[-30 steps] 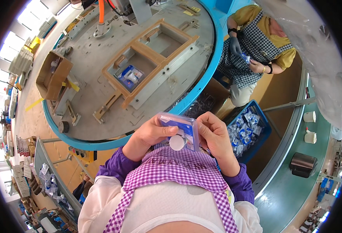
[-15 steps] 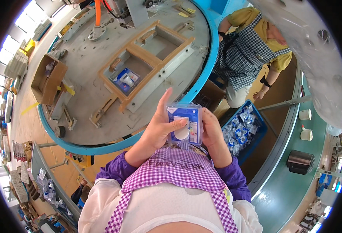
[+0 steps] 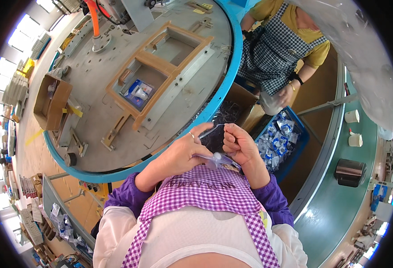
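Observation:
Close in front of my purple checked apron, a clear plastic blister pack [image 3: 217, 160] is tilted so that its printed card hardly shows. My left hand [image 3: 180, 154] grips the pack at its left side, thumb over it. My right hand [image 3: 242, 146] is closed in a pinch at a thin clear plastic strip [image 3: 215, 128], raised just above the pack; whether the strip is still joined to it I cannot tell. Beyond my hands, a blue-carded blister pack [image 3: 139, 92] lies in the nearer opening of a wood-rimmed frame [image 3: 175, 70] on the round table.
The round grey table [image 3: 102, 156] has a blue rim and carries a cardboard box [image 3: 51, 102] at its left. A blue crate [image 3: 298, 154] of packs stands at my right, beside a co-worker [image 3: 279, 53]. A green-topped counter [image 3: 326, 210] with a metal jug [image 3: 350, 172] curves along the right.
The pack has tipped from facing me to nearly edge-on and dropped lower. My right hand has moved from its side to pinch the clear strip. The co-worker's hand has come to the crate.

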A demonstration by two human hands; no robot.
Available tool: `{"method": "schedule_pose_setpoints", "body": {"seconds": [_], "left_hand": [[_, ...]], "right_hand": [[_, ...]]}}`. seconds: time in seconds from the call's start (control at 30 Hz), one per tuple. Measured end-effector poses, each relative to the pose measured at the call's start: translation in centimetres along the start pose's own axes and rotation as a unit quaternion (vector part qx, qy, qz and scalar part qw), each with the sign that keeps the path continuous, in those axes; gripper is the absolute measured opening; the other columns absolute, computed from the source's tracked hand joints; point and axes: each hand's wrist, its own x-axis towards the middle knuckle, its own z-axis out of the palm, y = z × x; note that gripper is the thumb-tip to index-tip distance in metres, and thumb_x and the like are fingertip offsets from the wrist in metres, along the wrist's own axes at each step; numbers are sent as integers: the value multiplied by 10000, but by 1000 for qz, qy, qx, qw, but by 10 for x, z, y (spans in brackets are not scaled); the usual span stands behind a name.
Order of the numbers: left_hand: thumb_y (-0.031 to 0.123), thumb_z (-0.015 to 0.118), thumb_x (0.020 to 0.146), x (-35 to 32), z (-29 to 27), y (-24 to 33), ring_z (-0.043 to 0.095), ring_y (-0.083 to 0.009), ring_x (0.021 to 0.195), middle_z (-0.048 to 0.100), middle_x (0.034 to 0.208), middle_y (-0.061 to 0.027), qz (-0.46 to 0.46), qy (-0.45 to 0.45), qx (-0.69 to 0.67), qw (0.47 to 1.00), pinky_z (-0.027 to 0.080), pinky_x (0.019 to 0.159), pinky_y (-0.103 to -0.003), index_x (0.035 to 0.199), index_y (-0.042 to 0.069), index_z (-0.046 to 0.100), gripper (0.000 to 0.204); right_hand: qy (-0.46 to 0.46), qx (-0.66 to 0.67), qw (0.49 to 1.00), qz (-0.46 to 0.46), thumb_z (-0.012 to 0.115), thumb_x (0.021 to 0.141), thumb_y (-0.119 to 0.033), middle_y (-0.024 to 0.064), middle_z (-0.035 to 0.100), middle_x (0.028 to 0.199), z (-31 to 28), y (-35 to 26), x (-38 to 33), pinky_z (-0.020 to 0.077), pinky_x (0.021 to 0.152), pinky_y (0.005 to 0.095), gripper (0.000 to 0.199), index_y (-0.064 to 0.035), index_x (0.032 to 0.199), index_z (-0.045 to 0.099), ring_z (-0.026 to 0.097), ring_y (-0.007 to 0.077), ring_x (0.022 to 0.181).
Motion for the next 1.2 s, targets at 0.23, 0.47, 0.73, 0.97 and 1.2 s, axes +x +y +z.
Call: {"method": "schedule_pose_setpoints", "body": {"seconds": [0.23, 0.47, 0.73, 0.97, 1.2], "left_hand": [[-56, 650, 688, -2, 7, 17, 639, -235, 877, 650, 983, -142, 112, 123, -99, 981, 500, 775, -328, 964, 0, 648, 281], [-64, 623, 758, 4, 37, 5, 660, -217, 788, 661, 946, -151, 72, 234, -112, 963, 515, 647, -251, 958, -8, 648, 209], [141, 573, 881, 1, -13, -27, 629, -167, 859, 652, 960, -99, -91, 237, -411, 875, 507, 752, -292, 1032, -12, 603, 218], [181, 563, 886, 1, -14, -28, 637, -182, 870, 644, 985, -94, -114, 287, -513, 801, 542, 721, -331, 1053, 10, 582, 240], [152, 552, 887, -28, -57, -14, 641, -175, 786, 647, 927, -81, -83, 436, -437, 782, 549, 625, -305, 1034, 37, 579, 188]], "right_hand": [[140, 116, 980, -85, 512, 878, -121, -47, 381, 538, -84, -13, 40, 303, 404, 219, 159, -120, 730, 455, 358, 76, 426], [199, 118, 946, -228, 504, 887, -114, -44, 375, 551, -96, -43, 60, 327, 415, 228, 64, -101, 833, 473, 367, 89, 429], [-183, -110, 972, 98, 477, 926, -318, -49, 312, 427, -55, -30, 2, 255, 292, 197, 322, -3, 929, 546, 282, 67, 285], [-28, 180, 958, -220, 490, 909, -127, -5, 545, 747, -38, -57, 7, 332, 409, 178, 306, -29, 1198, 460, 362, 35, 468], [199, -46, 824, -529, 446, 870, -81, 19, 438, 614, -180, -160, -61, 310, 373, 172, 295, -10, 1153, 487, 384, 49, 464]]}}
